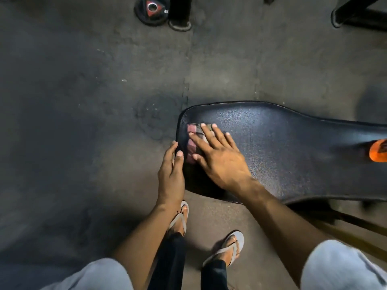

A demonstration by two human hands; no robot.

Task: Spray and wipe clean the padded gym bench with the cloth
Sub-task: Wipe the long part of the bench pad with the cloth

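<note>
Right grip [217, 158]: lying flat and spread, pressing the folded pink-and-grey checked cloth [193, 141] under its fingers, not clenching it.
Left grip [170, 170]: open, bracing against the rounded end of the black textured padded desk [293, 151], just beside the cloth.
Risk: cloth is sitting at the very end of the padding; a stroke toward that edge is likely dragging it off.
Orange spray-bottle part [378, 150]: well apart, far right.
</note>
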